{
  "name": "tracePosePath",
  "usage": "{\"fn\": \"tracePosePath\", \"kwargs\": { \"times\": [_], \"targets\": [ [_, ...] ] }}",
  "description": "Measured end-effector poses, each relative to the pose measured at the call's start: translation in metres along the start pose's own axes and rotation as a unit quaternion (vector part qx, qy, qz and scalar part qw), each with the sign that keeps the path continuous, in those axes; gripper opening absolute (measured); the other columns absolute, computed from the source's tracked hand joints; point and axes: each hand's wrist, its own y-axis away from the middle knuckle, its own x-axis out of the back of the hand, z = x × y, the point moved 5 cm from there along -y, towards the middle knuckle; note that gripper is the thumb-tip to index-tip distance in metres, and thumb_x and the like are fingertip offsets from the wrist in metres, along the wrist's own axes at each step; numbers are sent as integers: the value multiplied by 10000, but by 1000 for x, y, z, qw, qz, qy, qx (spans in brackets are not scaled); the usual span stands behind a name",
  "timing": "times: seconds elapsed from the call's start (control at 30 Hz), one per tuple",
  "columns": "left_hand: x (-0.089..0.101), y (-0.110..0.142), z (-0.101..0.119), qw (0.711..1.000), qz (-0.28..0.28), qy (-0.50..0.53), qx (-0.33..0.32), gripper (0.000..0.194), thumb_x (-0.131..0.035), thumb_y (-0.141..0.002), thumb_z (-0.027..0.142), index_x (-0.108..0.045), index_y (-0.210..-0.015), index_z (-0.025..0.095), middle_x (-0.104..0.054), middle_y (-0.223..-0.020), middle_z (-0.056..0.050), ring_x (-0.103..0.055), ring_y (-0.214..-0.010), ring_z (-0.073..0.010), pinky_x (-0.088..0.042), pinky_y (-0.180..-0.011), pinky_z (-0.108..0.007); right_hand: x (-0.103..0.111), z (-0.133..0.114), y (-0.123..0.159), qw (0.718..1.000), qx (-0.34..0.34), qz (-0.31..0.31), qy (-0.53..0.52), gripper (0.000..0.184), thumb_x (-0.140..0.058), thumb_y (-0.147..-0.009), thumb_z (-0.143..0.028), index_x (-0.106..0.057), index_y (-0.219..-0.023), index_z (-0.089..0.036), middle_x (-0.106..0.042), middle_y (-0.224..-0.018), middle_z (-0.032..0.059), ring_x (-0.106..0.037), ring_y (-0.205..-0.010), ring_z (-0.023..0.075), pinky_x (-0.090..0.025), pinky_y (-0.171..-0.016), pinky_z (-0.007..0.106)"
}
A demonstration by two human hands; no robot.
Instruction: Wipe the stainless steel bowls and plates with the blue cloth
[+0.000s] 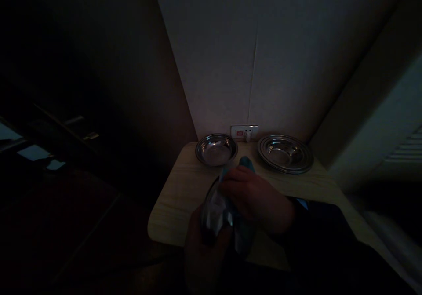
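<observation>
A shiny metal bowl (216, 211) is held tilted above the near part of a light wooden table (178, 194). My left hand (206, 251) grips it from below, with the thumb over its near side. At the bowl's far right rim is my right hand (247, 194), its fingers closed on a blue-green cloth (245, 238). Part of that cloth pokes out beyond the fingers, and more hangs beneath the hand. The dim light hides most of the left fingers and the cloth's lower end.
Against the wall at the table's back left stands another metal bowl (216, 150). Several stacked metal dishes (285, 154) sit at the back right. A wall socket (244, 132) with a plug in it is between them. A dark panel (132, 88) rises on the left.
</observation>
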Motion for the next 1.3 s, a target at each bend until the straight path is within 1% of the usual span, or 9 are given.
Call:
{"fn": "tracePosePath", "kwargs": {
  "times": [0.1,0.4,0.57,0.67,0.8,0.93,1.03,1.17,1.3],
  "targets": [
    [-3,5,4,1000,-8,3,15,474,-668,-588,300,-595,-1046,204,-683,-985,-61,-624,-932,-253,-501,-763,-333,2,-8,-3,999,26,-42,1,145,-521,-829,-85,-649,-813,-153,-604,-824,44,-514,-771,161,-431,-722,294],
    [-2,-1,2,999,-31,-9,39,506,-691,-542,271,-612,-1035,194,-688,-966,-69,-626,-931,-269,-508,-775,-347,8,-5,2,1000,9,-23,2,175,-498,-835,-67,-644,-817,-161,-604,-830,49,-516,-772,163,-425,-704,292],
    [-2,-1,0,999,-31,20,-3,482,-681,-580,318,-604,-1038,190,-686,-978,-72,-629,-931,-257,-510,-774,-332,4,-8,1,998,41,-38,-1,155,-515,-829,-74,-641,-823,-165,-611,-832,40,-526,-774,160,-429,-712,288],
    [1,-3,-1,1000,-10,0,-11,458,-676,-592,320,-603,-1023,184,-685,-966,-74,-630,-919,-258,-506,-780,-339,0,-5,3,1000,7,6,0,185,-482,-849,-80,-641,-824,-171,-612,-829,48,-537,-796,165,-433,-725,296],
    [7,-11,-6,1000,14,5,1,430,-649,-608,324,-594,-1008,175,-680,-949,-76,-629,-905,-257,-502,-771,-343,-15,0,8,997,19,50,-55,159,-497,-855,-116,-642,-869,-180,-624,-905,51,-541,-851,169,-453,-763,304],
    [12,-20,-17,1000,13,-18,8,443,-639,-646,373,-565,-1028,161,-664,-978,-96,-617,-923,-259,-490,-786,-351,-24,31,14,983,-104,142,-57,163,-496,-858,-122,-650,-874,-168,-624,-874,67,-563,-841,182,-477,-765,330],
    [18,-25,-30,999,30,-5,27,446,-600,-693,409,-541,-1059,161,-653,-1005,-101,-611,-934,-257,-479,-798,-358,-33,45,30,953,-189,219,-87,139,-507,-860,-155,-642,-879,-179,-629,-877,64,-589,-829,180,-496,-757,330],
    [24,-29,-45,998,35,-6,50,461,-563,-737,447,-537,-1099,164,-645,-1047,-99,-599,-974,-256,-465,-816,-356,-51,39,61,914,-240,309,-105,141,-509,-864,-192,-638,-921,-191,-631,-927,71,-608,-850,187,-511,-767,341],
    [24,-33,-49,995,-27,19,97,484,-598,-715,478,-575,-1065,145,-661,-1036,-114,-612,-959,-268,-469,-815,-368,-70,26,79,907,-242,332,-87,157,-518,-858,-176,-646,-945,-204,-623,-937,73,-604,-867,186,-521,-768,331]
  ]
}}
